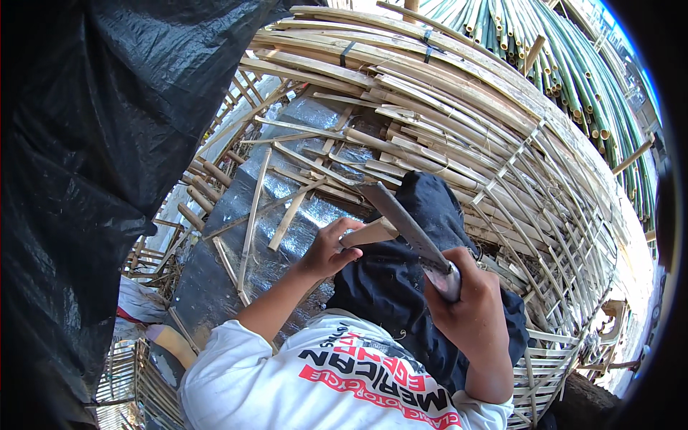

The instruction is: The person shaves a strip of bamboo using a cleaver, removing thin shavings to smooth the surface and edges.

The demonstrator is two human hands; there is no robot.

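Head view (the only one): L grip (331,249) is closed on the near end of a short split bamboo piece (371,233), thumb on one side & fingers curled round the other; how hard it presses, can't tell. The piece sits over the dark trousers (390,276), approx. mid-frame, pale side up, its far end right by the blade of a broad grey knife (408,226); whether edge & bamboo actually touch, can't tell from this angle. R grip (469,301) is wrapped fully round the knife's pale handle, blade slanting up & away to the L. Handling, as a judgement: the piece is prob. light, stiff lengthwise, not fragile across the fibres but apt to split along them; outer skin likely smooth & a bit slippery, cut edges prob. sharp w/ splinters. Best hold = near end, as the L grip has it, thumb flat on the broad face, fingertips kept off the long edges & well back from the blade. Knife looks the heavier of the two, weight prob. toward the blade; hold only by the handle, full wrap, wrist firm b/c a broad blade may twist. Beyond the hands, loose bamboo strips (256,215) lie on a dark shiny sheet (201,272): thinner, so prob. springier, best lifted nr the middle. Farther off, stacked split lengths (466,97) & a bundle of green poles (502,29); long stuff, likely awkward to handle single-handed.
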